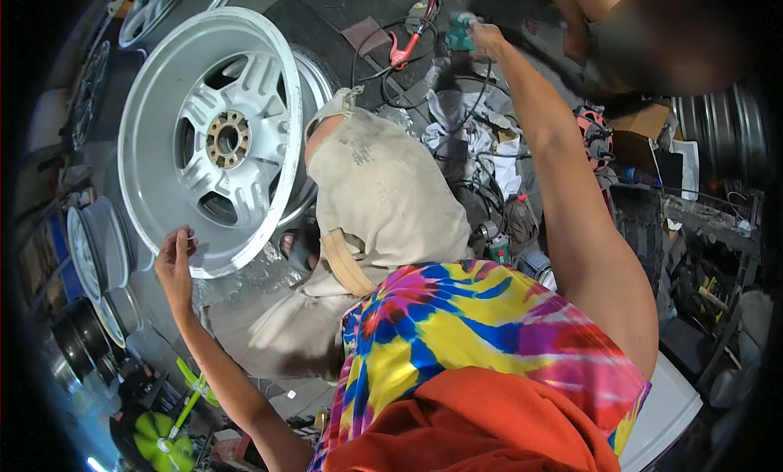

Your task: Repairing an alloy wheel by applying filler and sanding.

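Left hand (174,256): at round silver metal wheel (259,137); can't tell if grip holds; best steadied;
Right hand (489,39): grip holding small green object (459,33)

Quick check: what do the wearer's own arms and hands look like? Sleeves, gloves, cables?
Left hand and right hand: no gloves visible. Left forearm and right forearm: unsleeved, no cables attached. Multicoloured tie-dye garment on the torso. Small markings: can't tell.
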{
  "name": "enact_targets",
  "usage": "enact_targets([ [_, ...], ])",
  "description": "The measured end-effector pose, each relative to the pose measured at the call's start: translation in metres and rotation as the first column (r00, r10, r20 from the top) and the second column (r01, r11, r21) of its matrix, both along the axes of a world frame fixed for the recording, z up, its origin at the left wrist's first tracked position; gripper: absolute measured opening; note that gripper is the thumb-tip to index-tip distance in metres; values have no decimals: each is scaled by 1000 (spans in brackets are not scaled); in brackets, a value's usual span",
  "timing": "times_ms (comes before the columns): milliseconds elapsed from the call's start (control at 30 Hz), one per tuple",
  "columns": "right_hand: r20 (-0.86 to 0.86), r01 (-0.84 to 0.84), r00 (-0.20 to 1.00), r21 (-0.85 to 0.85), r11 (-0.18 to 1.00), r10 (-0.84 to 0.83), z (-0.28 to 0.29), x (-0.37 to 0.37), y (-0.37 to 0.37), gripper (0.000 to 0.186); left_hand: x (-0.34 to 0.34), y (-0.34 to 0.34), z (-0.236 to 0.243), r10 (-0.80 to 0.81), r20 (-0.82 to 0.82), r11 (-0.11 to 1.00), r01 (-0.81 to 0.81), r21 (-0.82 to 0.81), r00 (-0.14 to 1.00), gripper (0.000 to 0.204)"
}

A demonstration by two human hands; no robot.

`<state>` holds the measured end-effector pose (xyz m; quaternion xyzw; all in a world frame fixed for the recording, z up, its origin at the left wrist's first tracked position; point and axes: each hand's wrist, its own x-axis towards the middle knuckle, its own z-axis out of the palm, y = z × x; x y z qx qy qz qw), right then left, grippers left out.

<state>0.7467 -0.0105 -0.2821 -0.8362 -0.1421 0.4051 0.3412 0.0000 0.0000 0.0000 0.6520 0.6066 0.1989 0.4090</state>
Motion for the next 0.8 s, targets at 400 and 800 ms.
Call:
enact_targets([
  [400,783,-227,568,-144,963,251,-10,-22,-130,39,7,18,-23,-88,-112,996,86,-22,990,32],
  [800,506,62,808,-583,810,302,-69,-155,-336,45,31,17,7,-137,-98,981,149,124,986,32],
])
